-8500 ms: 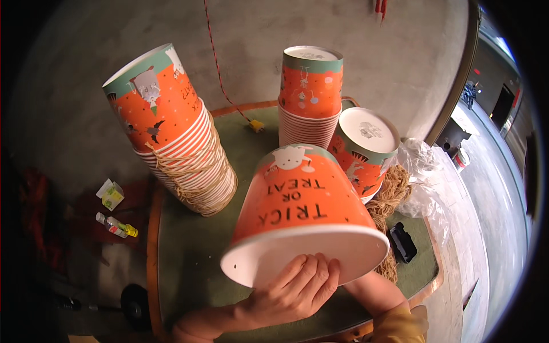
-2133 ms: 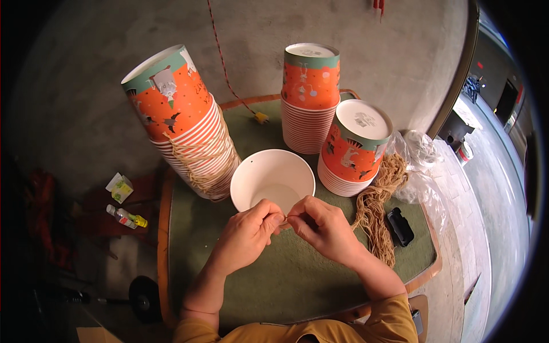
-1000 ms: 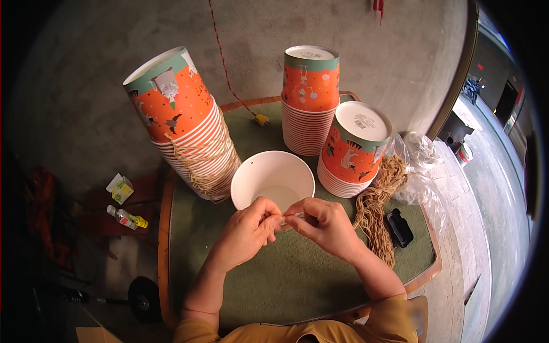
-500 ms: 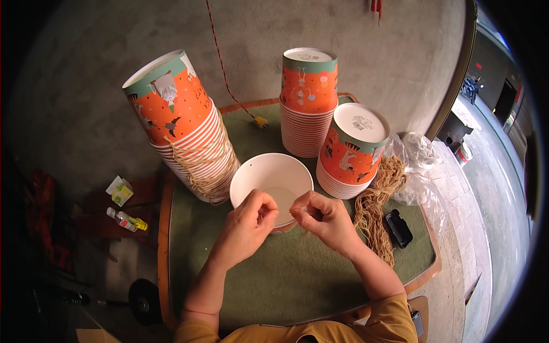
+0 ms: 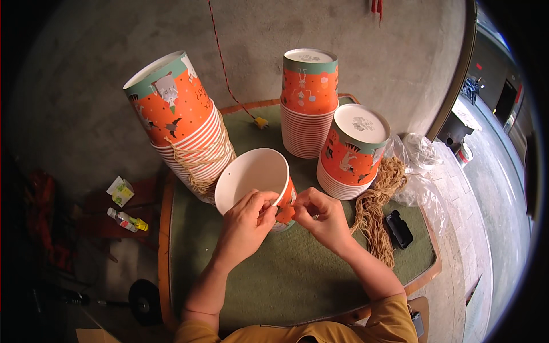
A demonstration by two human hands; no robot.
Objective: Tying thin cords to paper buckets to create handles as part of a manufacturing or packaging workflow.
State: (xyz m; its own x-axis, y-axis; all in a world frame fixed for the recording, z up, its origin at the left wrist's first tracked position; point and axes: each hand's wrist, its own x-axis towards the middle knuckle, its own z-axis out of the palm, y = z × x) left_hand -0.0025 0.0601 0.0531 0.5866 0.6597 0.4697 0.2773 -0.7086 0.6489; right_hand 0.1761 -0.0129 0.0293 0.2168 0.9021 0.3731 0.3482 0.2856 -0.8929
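Observation:
A white-lined paper bucket [image 5: 246, 171] with an orange printed outside stands on the green tabletop in front of me, tilted a little to the left. A small dark hole shows inside near its left rim. My left hand [image 5: 247, 224] is closed on the near right rim, thumb and fingers pinching the wall. Just outside the bucket's right side, my right hand [image 5: 321, 220] has thumb and forefinger pressed together. What lies between those fingertips is too small to make out. A bundle of tan cord [image 5: 377, 217] lies to the right of that hand.
Nested upside-down bucket stacks stand at the left [image 5: 189, 131], back [image 5: 309, 103] and right [image 5: 351, 151]; cord wraps the left one. Beside the cord sit a black case [image 5: 398, 228] and clear plastic bags [image 5: 420, 188]. A red-black cable [image 5: 223, 71] hangs down the wall to a yellow plug [image 5: 261, 122].
The bucket has tipped and shifted left, showing its orange side. Both hands were pinching a thin strand over its mouth; now the left grips the rim and the right is beside the outer wall.

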